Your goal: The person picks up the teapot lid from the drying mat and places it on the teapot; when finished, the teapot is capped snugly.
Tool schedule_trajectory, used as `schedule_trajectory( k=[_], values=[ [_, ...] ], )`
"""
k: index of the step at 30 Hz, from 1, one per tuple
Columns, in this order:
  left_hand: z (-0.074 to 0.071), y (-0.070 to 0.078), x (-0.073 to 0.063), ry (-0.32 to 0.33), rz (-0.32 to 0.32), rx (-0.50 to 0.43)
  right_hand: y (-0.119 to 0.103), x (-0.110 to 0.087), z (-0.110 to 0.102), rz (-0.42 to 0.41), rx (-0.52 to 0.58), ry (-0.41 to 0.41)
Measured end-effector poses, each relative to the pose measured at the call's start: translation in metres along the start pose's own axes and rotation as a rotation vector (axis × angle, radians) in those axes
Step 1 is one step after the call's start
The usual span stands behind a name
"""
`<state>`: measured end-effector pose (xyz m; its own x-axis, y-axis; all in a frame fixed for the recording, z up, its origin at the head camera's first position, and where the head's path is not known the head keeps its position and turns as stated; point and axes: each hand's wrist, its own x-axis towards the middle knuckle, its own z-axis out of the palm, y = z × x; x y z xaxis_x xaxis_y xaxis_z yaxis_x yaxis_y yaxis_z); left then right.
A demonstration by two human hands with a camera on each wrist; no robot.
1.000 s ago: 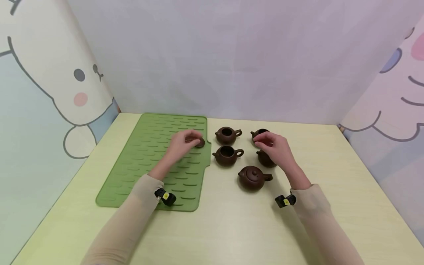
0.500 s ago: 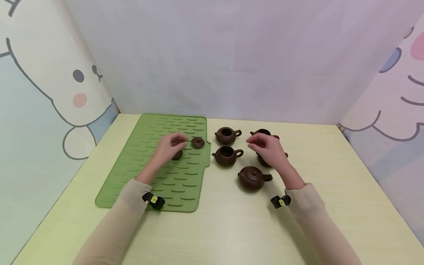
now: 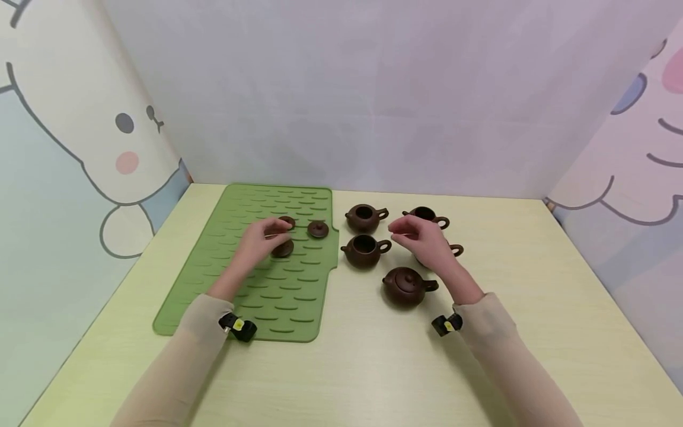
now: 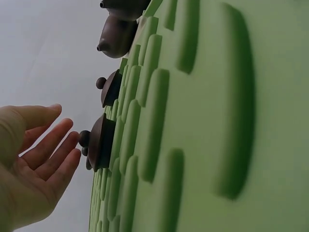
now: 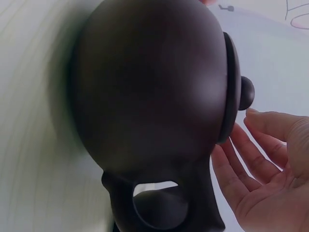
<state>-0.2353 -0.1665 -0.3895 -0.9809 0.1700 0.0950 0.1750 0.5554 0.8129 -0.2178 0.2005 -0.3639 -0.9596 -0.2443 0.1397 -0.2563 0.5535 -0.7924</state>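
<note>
My left hand (image 3: 257, 242) hovers over the green ridged mat, fingers loosely bent and holding nothing. Close by are three dark brown teapot lids: one lid (image 3: 284, 249) under its fingertips, another (image 3: 289, 221) partly behind them, a third (image 3: 318, 230) to the right. In the left wrist view the fingers end just short of a lid knob (image 4: 84, 138). My right hand (image 3: 425, 242), likewise holding nothing, is above the right-hand teapots and partly hides two: the back teapot (image 3: 424, 212) and the middle teapot (image 3: 456, 250). A lidded teapot (image 3: 404, 287) stands nearer; its body (image 5: 154, 87) fills much of the right wrist view.
Two lidless teapots stand beside the mat's right edge, a rear teapot (image 3: 363, 219) and a front teapot (image 3: 363, 251). The green mat (image 3: 256, 314) covers the left of the pale wooden table (image 3: 373, 367). A curtain-like wall (image 3: 363, 107) closes the back.
My left hand has moved left, away from the right-hand lid, and a lid now lies beneath its fingertips. My right hand has drifted slightly left, uncovering more of the right-hand teapots' handles.
</note>
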Motion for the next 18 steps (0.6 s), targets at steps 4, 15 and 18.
schedule_trajectory(
  k=[4, 15, 18],
  values=[
    [-0.001, -0.005, -0.001, 0.001, -0.004, 0.010, 0.000, 0.001, 0.003, 0.001, 0.017, -0.012],
    [-0.002, -0.010, -0.002, 0.001, -0.026, 0.034, 0.006, 0.005, 0.012, -0.016, -0.003, -0.059],
    [-0.002, -0.011, -0.003, -0.002, -0.029, 0.045, 0.006, 0.006, 0.014, -0.014, -0.019, -0.080]
  ],
)
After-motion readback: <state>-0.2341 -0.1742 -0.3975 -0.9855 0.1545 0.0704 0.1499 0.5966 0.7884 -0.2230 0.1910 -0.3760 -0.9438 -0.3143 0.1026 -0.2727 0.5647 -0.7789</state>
